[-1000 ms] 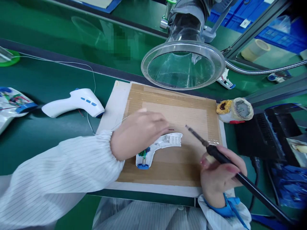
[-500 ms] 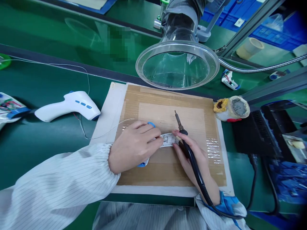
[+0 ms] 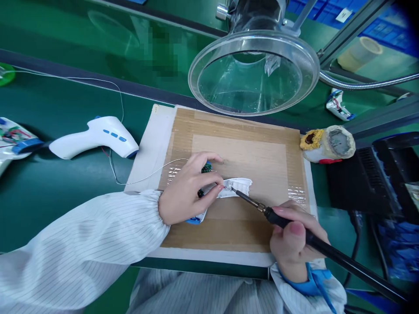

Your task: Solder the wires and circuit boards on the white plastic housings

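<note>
My right hand [image 3: 296, 237] grips a soldering iron [image 3: 250, 199], its tip pointing left and down at the inside of a white plastic housing half [image 3: 244, 186]. My left hand [image 3: 188, 187] lies over the housing's other end, thumb and forefinger pinched close to the iron's tip. A thin solder wire [image 3: 157, 171] runs from the left into that hand; its end at the fingertips is too small to see clearly. Part of a green circuit board [image 3: 206, 167] and a blue edge [image 3: 194, 220] show around the hand. The palm hides the rest of the housing.
Beneath lies a cardboard mat [image 3: 229, 237]. A white thermometer-like gun [image 3: 94, 137] and an opened one [image 3: 16, 137] lie left. A clear fume hood [image 3: 253, 107] overhangs the back. To the right stand a tip-cleaning pot [image 3: 340, 141] and a black box [image 3: 355, 183].
My right hand has left the housing and moved right, turning the soldering iron so its tip reaches down into the housing. My left hand has stayed on the housing, its fingers shifted. The view has tilted slightly.
</note>
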Motion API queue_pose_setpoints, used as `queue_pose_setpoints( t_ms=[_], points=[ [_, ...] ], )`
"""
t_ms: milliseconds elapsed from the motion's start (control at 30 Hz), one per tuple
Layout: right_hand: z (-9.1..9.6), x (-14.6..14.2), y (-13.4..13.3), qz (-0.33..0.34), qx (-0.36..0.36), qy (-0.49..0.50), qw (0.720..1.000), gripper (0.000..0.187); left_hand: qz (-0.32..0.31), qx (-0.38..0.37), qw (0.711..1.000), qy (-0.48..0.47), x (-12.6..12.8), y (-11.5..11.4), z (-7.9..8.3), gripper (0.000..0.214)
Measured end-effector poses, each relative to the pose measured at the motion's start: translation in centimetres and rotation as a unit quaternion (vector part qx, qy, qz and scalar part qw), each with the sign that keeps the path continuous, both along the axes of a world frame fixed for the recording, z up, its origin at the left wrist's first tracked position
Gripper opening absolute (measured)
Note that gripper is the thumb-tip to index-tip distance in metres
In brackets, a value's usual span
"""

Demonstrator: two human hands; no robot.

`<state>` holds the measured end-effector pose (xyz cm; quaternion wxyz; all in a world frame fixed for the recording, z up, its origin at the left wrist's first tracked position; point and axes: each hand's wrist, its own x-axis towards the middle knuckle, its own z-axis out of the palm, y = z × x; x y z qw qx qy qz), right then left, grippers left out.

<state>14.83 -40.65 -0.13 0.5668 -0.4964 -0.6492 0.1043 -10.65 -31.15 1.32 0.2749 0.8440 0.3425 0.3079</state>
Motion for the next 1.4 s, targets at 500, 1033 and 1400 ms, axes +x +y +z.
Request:
queue_pose_setpoints(
  t_ms=[500, 1033, 1400],
  points=[
    [0.1, -0.3, 0.3, -0.012, 0.009, 0.003, 1.0, 0.026, 0.0, 0.005, 1.0, 0.001, 0.0, 0.1, -0.1, 0.021],
    [-0.7, -1.3, 1.4, -0.075, -0.111, 0.007, 0.991, 0.032, 0.003, 0.002, 1.0, 0.004, 0.2, 0.1, -0.1, 0.022],
    [-0.7, -1.7, 2.1, 0.054, -0.102, -0.168, 0.979, 0.052, -0.039, 0.104, 0.991, 0.07, -0.6, 0.6, 1.1, 0.023]
  ],
)
